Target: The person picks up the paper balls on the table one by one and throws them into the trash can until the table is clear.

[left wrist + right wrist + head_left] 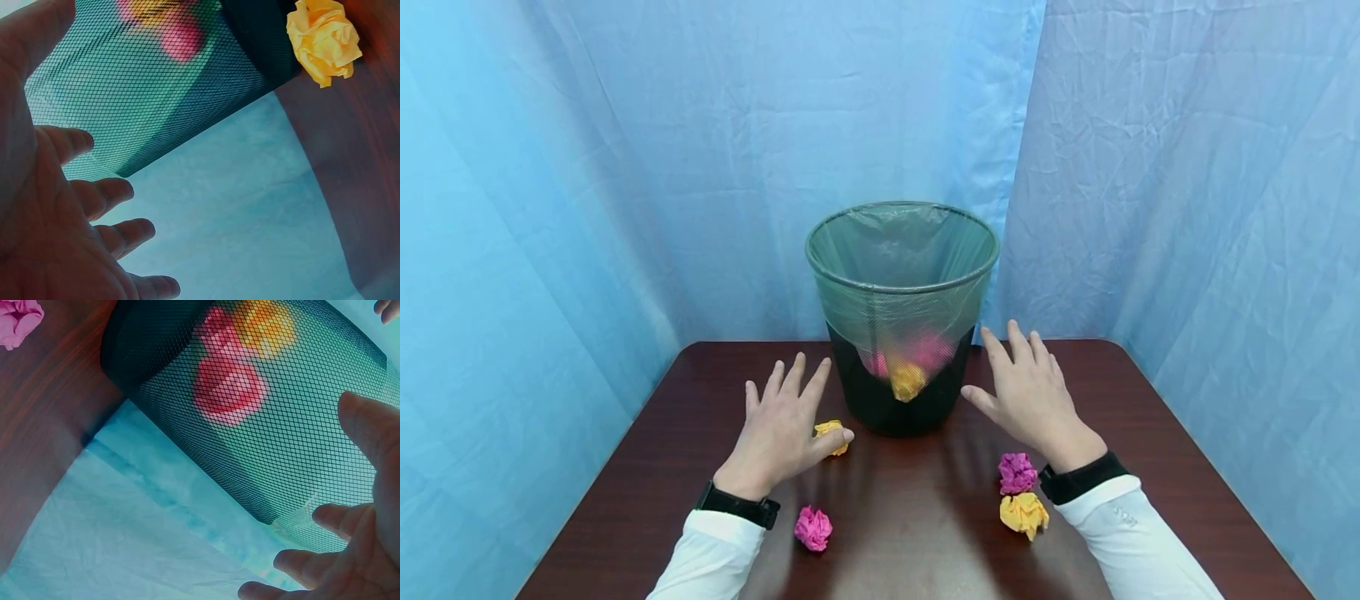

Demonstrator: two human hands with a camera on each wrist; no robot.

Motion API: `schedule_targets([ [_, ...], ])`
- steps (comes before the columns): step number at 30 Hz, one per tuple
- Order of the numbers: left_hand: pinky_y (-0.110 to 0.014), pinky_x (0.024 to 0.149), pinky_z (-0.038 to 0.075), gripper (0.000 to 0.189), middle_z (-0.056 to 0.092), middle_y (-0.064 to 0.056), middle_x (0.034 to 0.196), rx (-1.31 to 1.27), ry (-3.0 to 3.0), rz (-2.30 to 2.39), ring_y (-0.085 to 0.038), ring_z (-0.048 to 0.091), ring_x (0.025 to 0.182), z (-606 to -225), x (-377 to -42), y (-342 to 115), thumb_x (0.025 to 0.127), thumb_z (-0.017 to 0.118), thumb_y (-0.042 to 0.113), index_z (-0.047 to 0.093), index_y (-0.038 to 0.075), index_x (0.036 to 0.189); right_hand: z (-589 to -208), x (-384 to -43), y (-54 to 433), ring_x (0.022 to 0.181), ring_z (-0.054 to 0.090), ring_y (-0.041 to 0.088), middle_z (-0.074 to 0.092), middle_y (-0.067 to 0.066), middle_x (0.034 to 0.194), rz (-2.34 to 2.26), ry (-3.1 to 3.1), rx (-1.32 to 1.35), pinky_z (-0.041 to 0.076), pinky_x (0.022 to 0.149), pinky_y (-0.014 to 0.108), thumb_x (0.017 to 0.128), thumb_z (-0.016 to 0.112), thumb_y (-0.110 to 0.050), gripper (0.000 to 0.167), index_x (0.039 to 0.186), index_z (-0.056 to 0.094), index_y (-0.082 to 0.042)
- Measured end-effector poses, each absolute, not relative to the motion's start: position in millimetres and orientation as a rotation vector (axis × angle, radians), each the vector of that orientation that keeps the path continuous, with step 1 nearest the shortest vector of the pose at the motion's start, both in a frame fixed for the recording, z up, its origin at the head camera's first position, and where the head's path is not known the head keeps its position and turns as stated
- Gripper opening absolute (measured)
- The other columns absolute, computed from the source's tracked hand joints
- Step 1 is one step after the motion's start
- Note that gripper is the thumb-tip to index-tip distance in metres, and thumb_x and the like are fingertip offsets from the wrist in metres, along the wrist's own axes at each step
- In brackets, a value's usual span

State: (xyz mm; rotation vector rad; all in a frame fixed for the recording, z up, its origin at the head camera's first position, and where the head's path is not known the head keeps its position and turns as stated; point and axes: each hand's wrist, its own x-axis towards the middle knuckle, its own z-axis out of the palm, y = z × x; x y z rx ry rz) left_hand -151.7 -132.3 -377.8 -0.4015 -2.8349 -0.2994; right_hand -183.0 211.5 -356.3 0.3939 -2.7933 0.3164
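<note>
A dark mesh wastebasket (904,417) lined with a thin plastic bag (895,242) stands upright at the table's far side. Pink and yellow crumpled paper balls (908,381) show through its mesh. My left hand (782,425) is spread in the air to the left of the basket, holding nothing. Partly hidden behind its thumb is a yellow paper ball (829,433); the left wrist view shows this yellow ball (325,42) whole. On the basket's other side, my right hand (1030,396) hovers with fingers apart and nothing in it.
A pink paper ball (813,529) lies on the brown table (647,467) near the left wrist. By the right wrist, another pink ball (1017,473) sits against a yellow one (1024,514). Blue cloth (700,167) hangs behind and at both sides.
</note>
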Motion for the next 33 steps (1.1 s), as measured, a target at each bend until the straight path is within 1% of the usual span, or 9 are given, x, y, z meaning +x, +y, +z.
schedule_targets([
  [7,-0.085,0.111,0.019,0.103,0.036,-0.023,0.166,-0.406,-2.846,-0.306,-0.054,0.031,0.151,-386.0,-153.1,-132.1,0.082,0.077,0.066,0.037,0.018,0.163,-362.8,-182.7,210.9,0.145,0.029,0.063,0.029,0.035,0.163,0.301,-2.790,0.390,0.031,0.113,0.076,0.093,0.075,-0.049,0.088,0.160,0.038,-0.006],
  [13,-0.085,0.112,0.018,0.101,0.035,-0.022,0.166,-0.409,-2.866,-0.324,-0.053,0.029,0.152,-392.6,-154.4,-133.8,0.082,0.076,0.067,0.038,0.018,0.163,-367.8,-180.4,210.4,0.146,0.028,0.063,0.029,0.034,0.164,0.321,-2.814,0.387,0.031,0.113,0.076,0.094,0.075,-0.048,0.087,0.161,0.037,-0.007],
  [20,-0.085,0.112,0.017,0.102,0.036,-0.022,0.166,-0.404,-2.884,-0.348,-0.054,0.029,0.152,-399.0,-156.6,-133.3,0.081,0.078,0.065,0.039,0.018,0.163,-372.1,-179.6,211.1,0.146,0.028,0.062,0.029,0.033,0.164,0.325,-2.821,0.375,0.029,0.113,0.077,0.093,0.075,-0.047,0.087,0.160,0.037,-0.007],
  [24,-0.084,0.113,0.015,0.102,0.035,-0.021,0.167,-0.394,-2.902,-0.357,-0.053,0.029,0.152,-402.6,-158.2,-133.2,0.082,0.078,0.065,0.038,0.019,0.163,-375.5,-179.2,211.6,0.146,0.028,0.063,0.029,0.033,0.164,0.332,-2.819,0.371,0.029,0.113,0.077,0.093,0.075,-0.047,0.087,0.160,0.038,-0.008],
  [33,-0.084,0.113,0.016,0.099,0.035,-0.022,0.167,-0.404,-2.924,-0.355,-0.053,0.029,0.152,-408.3,-161.4,-133.9,0.084,0.074,0.066,0.039,0.018,0.163,-383.7,-178.0,212.8,0.146,0.028,0.063,0.028,0.033,0.164,0.349,-2.826,0.368,0.029,0.114,0.076,0.093,0.076,-0.047,0.087,0.160,0.037,-0.008],
])
